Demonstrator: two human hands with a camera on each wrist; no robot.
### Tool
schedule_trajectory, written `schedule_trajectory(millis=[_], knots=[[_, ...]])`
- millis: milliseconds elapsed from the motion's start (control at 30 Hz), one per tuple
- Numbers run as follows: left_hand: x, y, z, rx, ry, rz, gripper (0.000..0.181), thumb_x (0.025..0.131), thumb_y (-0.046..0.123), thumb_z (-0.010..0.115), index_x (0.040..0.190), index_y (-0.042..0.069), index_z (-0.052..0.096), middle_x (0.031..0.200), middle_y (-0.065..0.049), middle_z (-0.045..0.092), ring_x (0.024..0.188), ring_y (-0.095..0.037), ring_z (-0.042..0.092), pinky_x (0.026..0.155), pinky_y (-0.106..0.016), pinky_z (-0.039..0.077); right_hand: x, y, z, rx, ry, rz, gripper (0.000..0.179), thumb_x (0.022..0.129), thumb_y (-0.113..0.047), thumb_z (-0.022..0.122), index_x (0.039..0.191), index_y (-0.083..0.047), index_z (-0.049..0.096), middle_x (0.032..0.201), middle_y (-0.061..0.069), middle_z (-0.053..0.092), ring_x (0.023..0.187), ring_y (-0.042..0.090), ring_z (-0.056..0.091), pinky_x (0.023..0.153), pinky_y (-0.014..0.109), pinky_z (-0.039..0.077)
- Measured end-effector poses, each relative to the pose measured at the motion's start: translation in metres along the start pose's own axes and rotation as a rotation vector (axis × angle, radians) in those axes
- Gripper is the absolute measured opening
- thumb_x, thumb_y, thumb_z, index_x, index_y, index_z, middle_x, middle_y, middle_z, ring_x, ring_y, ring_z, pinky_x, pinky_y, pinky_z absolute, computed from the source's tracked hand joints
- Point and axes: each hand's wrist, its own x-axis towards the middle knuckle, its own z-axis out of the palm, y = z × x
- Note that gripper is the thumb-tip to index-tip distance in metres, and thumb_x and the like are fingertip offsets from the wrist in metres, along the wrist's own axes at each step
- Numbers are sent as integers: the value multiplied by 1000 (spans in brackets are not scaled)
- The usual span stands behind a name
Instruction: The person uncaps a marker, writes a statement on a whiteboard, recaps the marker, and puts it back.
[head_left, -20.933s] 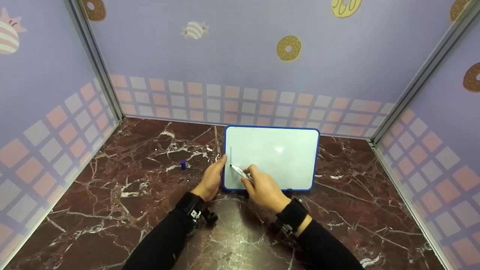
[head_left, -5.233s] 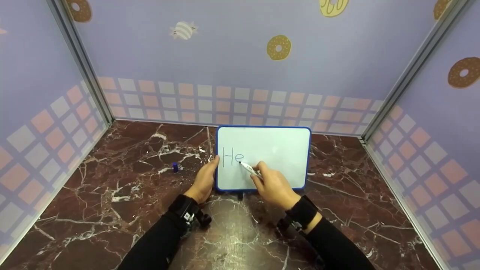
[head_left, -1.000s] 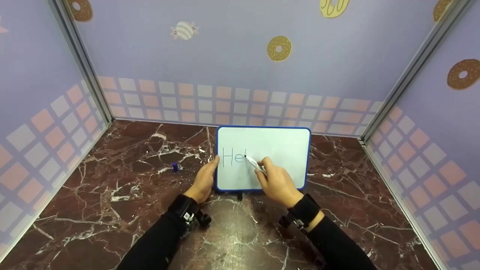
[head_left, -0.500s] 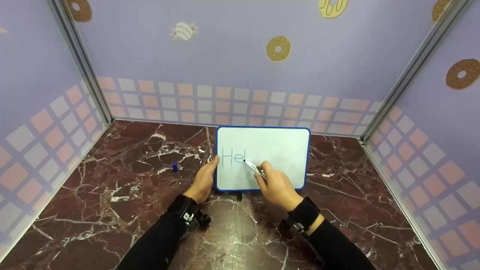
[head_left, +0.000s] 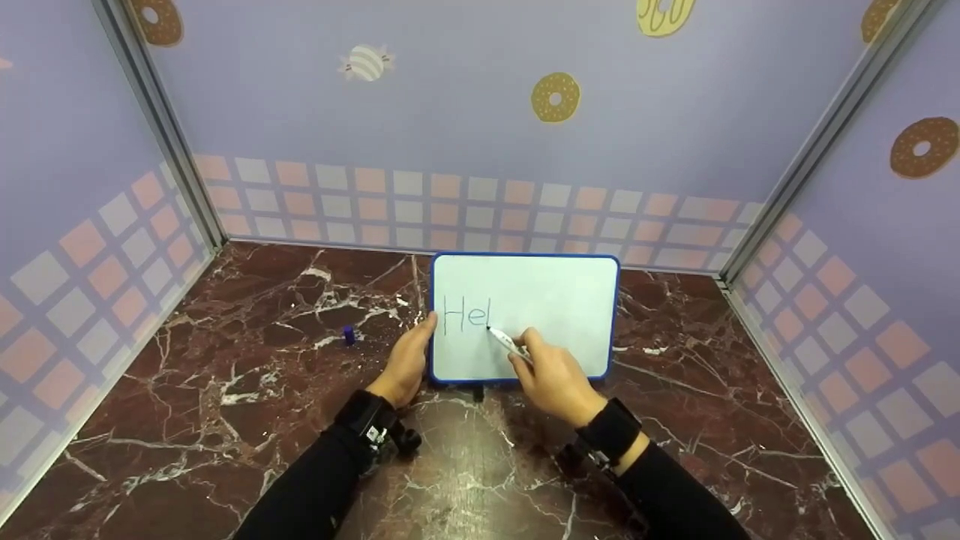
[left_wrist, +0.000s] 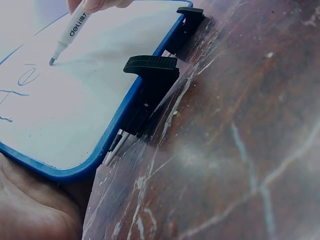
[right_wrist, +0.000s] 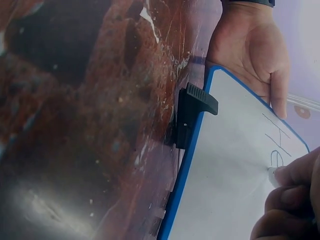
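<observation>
A small whiteboard (head_left: pixel 555 300) with a blue frame leans back on the table, bearing the thin letters "Hel". My left hand (head_left: pixel 407 361) grips its left edge; in the right wrist view that thumb lies along the frame, and the other fingers are hidden behind the board. My right hand (head_left: pixel 556 375) pinches a white marker (head_left: pixel 506 343), its dark tip touching the board at the foot of the "l". The left wrist view shows "deli" printed on the marker (left_wrist: pixel 75 27). Left of the board, a blue-purple marker cap (head_left: pixel 349 335) stands on the table.
Black clips (left_wrist: pixel 150 95) sit on the board's lower edge, with thin rods beneath them. The dark red marbled table (head_left: pixel 187 420) is enclosed by patterned lilac walls (head_left: pixel 450 112) at the back and both sides.
Since a second ago the marker tip has moved down, lengthening the "l" stroke. Much earlier the board bore only one vertical line; "He" was added after. The left hand keeps its grip.
</observation>
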Motion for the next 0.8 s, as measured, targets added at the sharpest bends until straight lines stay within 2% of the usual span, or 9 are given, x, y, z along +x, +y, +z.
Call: schedule_trajectory(millis=[200, 333, 400, 467, 600, 700, 800], knots=[[0, 0, 1, 9, 17, 9, 64, 121, 40, 43, 157, -14, 49, 162, -30, 52, 157, -39, 42, 133, -50, 30, -1, 0, -3, 6, -26, 16, 15, 111, -10, 68, 122, -4, 61, 73, -5, 56, 56, 10, 47, 48, 31, 44], [0, 0, 1, 20, 21, 8, 67, 121, 40, 43, 159, -15, 44, 170, -31, 42, 163, -40, 32, 136, -51, 24, -3, 1, -5, 3, -36, 22, 15, 111, -10, 68, 123, -4, 61, 73, -5, 57, 56, 10, 45, 49, 30, 42], [-1, 0, 1, 21, 19, 10, 67, 121, 41, 43, 159, -15, 45, 168, -31, 44, 161, -40, 35, 135, -51, 27, -3, 2, -6, -1, -41, 23, 16, 111, -10, 68, 124, -3, 61, 73, -4, 57, 56, 9, 45, 49, 30, 42], [-1, 0, 1, 18, 17, 10, 66, 121, 42, 43, 157, -14, 48, 161, -30, 53, 154, -38, 46, 131, -49, 35, -4, 2, -7, -3, -44, 30, 15, 111, -10, 67, 123, -4, 61, 74, -5, 59, 56, 9, 46, 49, 30, 43], [-1, 0, 1, -9, 9, 0, 62, 121, 42, 43, 153, -10, 56, 140, -23, 70, 128, -31, 68, 114, -43, 55, -4, 3, -10, 7, -49, 44, 13, 111, -11, 67, 122, -5, 60, 76, -4, 61, 58, 10, 48, 50, 31, 44], [-1, 1, 1, -13, 6, 0, 61, 121, 43, 42, 151, -9, 57, 133, -21, 74, 117, -28, 72, 104, -40, 61, -3, 5, -12, 14, -43, 46, 12, 112, -11, 67, 122, -7, 60, 75, -4, 59, 57, 10, 46, 49, 30, 43], [-1, 2, 1, -5, 17, 0, 61, 121, 43, 43, 151, -9, 58, 135, -21, 73, 119, -26, 71, 104, -38, 60, -1, 5, -15, 16, -34, 38, 13, 112, -11, 67, 121, -6, 60, 73, -5, 57, 55, 9, 43, 48, 30, 39]])
